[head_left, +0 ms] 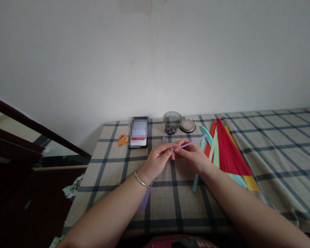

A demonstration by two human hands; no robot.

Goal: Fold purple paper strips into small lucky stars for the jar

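Observation:
Both my hands meet over the middle of the checked cloth, pinching one narrow purple paper strip [192, 142]. My left hand [158, 157], with a silver bangle at the wrist, is closed on the strip's near end, where a small purple fold or knot shows between the fingertips. My right hand [192, 154] is closed on the same part, and the strip's long tail slants up and right past it. More purple strips [144, 201] lie under my left forearm. Behind the hands, a clear plastic cup [172, 121] holds several small purple pieces.
A round lid [187, 125] lies beside the cup. A phone [138, 132] stands at the back left near a bear cutout [123, 140]. Red paper strips [229, 155] fan out at right, with orange, green, yellow and light blue strips [195, 182] around them. The wall [155, 69] rises behind.

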